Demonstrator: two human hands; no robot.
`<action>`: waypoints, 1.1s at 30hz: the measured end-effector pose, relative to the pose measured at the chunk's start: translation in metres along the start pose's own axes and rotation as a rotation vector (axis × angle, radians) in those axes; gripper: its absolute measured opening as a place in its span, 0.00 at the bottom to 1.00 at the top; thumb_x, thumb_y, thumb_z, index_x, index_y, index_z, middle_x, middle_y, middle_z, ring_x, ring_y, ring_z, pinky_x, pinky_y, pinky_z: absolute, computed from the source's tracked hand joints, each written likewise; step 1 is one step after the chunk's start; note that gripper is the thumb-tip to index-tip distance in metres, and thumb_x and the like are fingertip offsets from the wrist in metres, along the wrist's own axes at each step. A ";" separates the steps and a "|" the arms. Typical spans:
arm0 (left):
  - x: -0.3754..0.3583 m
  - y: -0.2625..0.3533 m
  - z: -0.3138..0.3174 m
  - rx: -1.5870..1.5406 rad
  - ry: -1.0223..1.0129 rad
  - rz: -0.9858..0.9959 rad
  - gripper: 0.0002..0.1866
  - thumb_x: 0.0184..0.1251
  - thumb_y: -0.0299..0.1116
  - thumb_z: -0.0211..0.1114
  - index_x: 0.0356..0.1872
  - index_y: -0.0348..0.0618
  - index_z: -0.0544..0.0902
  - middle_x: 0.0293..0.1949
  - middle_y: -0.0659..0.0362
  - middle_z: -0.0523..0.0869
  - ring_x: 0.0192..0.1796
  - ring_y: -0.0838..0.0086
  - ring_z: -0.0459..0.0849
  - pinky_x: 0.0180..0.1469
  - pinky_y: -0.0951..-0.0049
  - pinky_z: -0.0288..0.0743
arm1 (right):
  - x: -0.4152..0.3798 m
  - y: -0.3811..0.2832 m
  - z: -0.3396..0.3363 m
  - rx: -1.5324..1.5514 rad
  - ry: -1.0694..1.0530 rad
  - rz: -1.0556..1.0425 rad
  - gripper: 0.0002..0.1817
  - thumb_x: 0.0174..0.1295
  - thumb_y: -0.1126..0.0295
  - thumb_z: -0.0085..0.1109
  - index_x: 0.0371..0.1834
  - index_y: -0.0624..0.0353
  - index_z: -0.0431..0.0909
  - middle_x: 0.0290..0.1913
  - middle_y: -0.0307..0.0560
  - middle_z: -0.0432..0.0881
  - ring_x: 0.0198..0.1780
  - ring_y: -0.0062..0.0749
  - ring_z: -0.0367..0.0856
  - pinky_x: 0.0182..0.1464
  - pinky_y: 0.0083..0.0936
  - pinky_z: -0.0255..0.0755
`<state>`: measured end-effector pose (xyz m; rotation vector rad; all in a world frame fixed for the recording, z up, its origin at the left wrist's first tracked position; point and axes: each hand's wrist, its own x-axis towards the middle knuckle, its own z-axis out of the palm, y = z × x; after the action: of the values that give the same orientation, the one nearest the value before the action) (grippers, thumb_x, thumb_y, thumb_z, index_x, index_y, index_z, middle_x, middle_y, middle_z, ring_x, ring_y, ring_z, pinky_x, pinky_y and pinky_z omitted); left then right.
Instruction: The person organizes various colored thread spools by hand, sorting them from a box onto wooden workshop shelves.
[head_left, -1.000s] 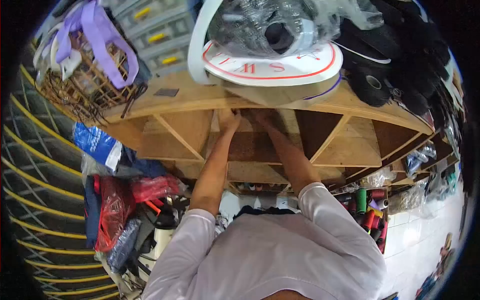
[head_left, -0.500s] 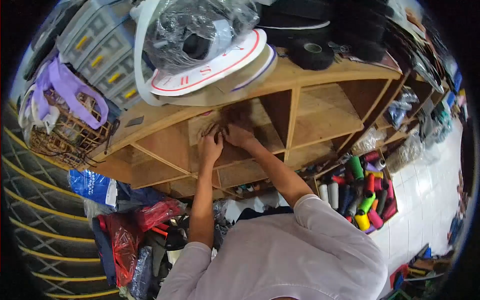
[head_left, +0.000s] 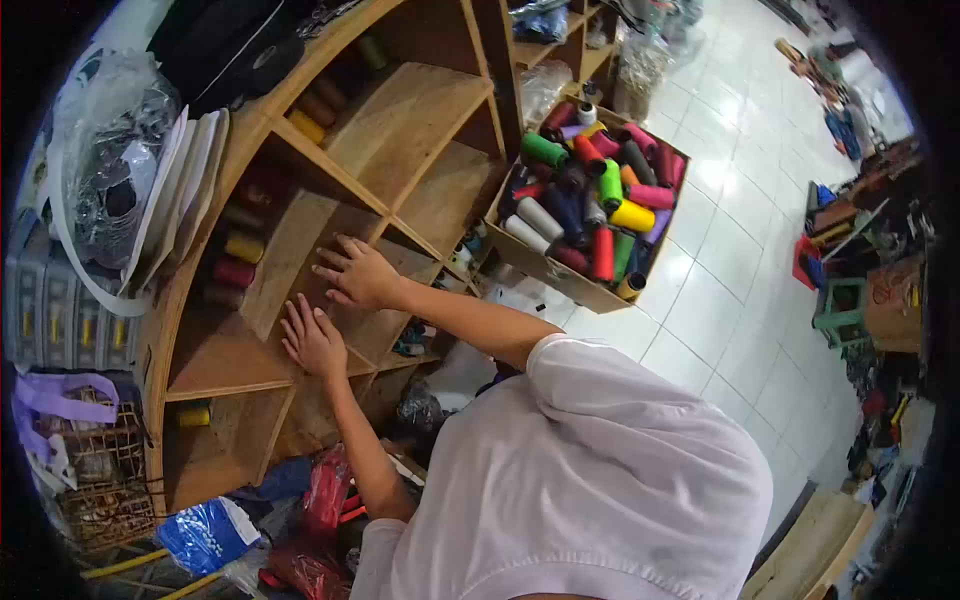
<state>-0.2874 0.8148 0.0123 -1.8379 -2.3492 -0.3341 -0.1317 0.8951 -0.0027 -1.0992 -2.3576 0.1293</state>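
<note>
Wooden shelf [head_left: 332,168] before the person. Left hand [head_left: 316,342], fingers slightly apart, and right hand [head_left: 363,276], fingers wide, at its spool compartment [head_left: 288,250]. Magenta spool [head_left: 234,272] inside shelf; carton of thread cones [head_left: 565,278] beside shelf.

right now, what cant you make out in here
All in the head view:
Palms of the left hand and right hand: turned down, hidden by their backs.
Lower spools in the brown cardboard box: covered by upper ones.
Contents of the crumpled clear plastic bag: obscured by creases and glare.
Small print on the blue-and-white plastic packet: too small.
</note>
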 end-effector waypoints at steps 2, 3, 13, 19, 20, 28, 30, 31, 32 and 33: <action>-0.007 0.008 0.007 0.023 0.016 -0.073 0.29 0.80 0.55 0.35 0.77 0.63 0.60 0.78 0.59 0.57 0.79 0.58 0.53 0.78 0.52 0.41 | -0.029 -0.006 -0.002 -0.074 0.035 -0.031 0.32 0.72 0.46 0.43 0.75 0.48 0.62 0.76 0.50 0.61 0.77 0.57 0.52 0.78 0.46 0.42; -0.010 0.016 0.015 0.013 0.010 -0.070 0.29 0.80 0.55 0.35 0.77 0.63 0.60 0.78 0.59 0.57 0.79 0.58 0.53 0.78 0.52 0.41 | -0.044 -0.012 -0.003 -0.088 -0.001 -0.047 0.33 0.73 0.47 0.42 0.76 0.52 0.60 0.76 0.52 0.60 0.78 0.57 0.49 0.79 0.45 0.41; -0.161 0.182 -0.004 -1.957 -0.482 -0.542 0.36 0.79 0.58 0.39 0.77 0.42 0.54 0.77 0.57 0.56 0.78 0.69 0.53 0.77 0.65 0.46 | -0.161 -0.015 -0.059 1.809 0.020 0.918 0.38 0.74 0.40 0.36 0.69 0.65 0.63 0.71 0.52 0.65 0.67 0.39 0.68 0.70 0.35 0.59; -0.132 0.216 -0.005 -1.975 -0.390 -0.576 0.43 0.75 0.65 0.42 0.76 0.37 0.55 0.78 0.55 0.54 0.78 0.66 0.53 0.78 0.65 0.42 | -0.182 -0.006 -0.094 1.425 0.104 0.853 0.32 0.75 0.44 0.37 0.69 0.60 0.62 0.66 0.46 0.67 0.66 0.29 0.62 0.71 0.32 0.53; -0.132 0.226 -0.019 -1.964 -0.332 -0.588 0.43 0.75 0.65 0.41 0.77 0.38 0.54 0.78 0.55 0.55 0.79 0.66 0.52 0.78 0.65 0.42 | -0.197 -0.006 -0.086 1.261 0.030 0.815 0.32 0.77 0.49 0.38 0.76 0.60 0.55 0.74 0.48 0.60 0.77 0.29 0.51 0.76 0.34 0.45; -0.158 0.368 -0.022 -1.770 -0.290 -0.078 0.35 0.81 0.47 0.42 0.77 0.33 0.47 0.79 0.51 0.51 0.80 0.68 0.47 0.78 0.68 0.37 | -0.213 0.133 -0.158 1.505 0.053 0.751 0.37 0.76 0.48 0.37 0.75 0.69 0.54 0.76 0.53 0.58 0.78 0.42 0.53 0.77 0.29 0.44; -0.192 0.400 -0.028 -1.627 -0.495 0.155 0.34 0.81 0.39 0.42 0.77 0.29 0.42 0.79 0.46 0.45 0.81 0.64 0.42 0.79 0.67 0.34 | -0.216 0.193 -0.198 1.584 0.174 1.050 0.34 0.76 0.48 0.39 0.68 0.71 0.65 0.64 0.52 0.74 0.68 0.37 0.68 0.72 0.30 0.55; -0.197 0.406 -0.021 -1.853 -0.702 0.007 0.32 0.81 0.40 0.44 0.76 0.30 0.49 0.78 0.46 0.53 0.80 0.64 0.47 0.79 0.66 0.36 | -0.233 0.234 -0.179 1.438 0.375 0.905 0.27 0.75 0.55 0.47 0.64 0.68 0.70 0.58 0.48 0.78 0.59 0.26 0.74 0.64 0.27 0.65; -0.197 0.403 0.001 -1.750 -0.603 -0.006 0.32 0.81 0.40 0.46 0.76 0.31 0.51 0.76 0.45 0.57 0.78 0.64 0.53 0.78 0.67 0.42 | -0.247 0.264 -0.194 1.255 0.262 0.701 0.22 0.73 0.60 0.51 0.61 0.66 0.74 0.55 0.47 0.81 0.54 0.23 0.78 0.59 0.25 0.69; -0.207 0.395 0.026 -1.652 -0.517 -0.033 0.31 0.81 0.40 0.48 0.76 0.32 0.53 0.74 0.44 0.62 0.77 0.64 0.59 0.77 0.67 0.47 | -0.268 0.289 -0.209 1.062 0.144 0.517 0.18 0.71 0.64 0.55 0.58 0.63 0.78 0.52 0.46 0.83 0.49 0.21 0.81 0.53 0.23 0.74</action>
<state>0.1462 0.7179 -0.0289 -2.4693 -2.4113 -2.6861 0.3127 0.8619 -0.0248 -1.0291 -1.4251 1.2575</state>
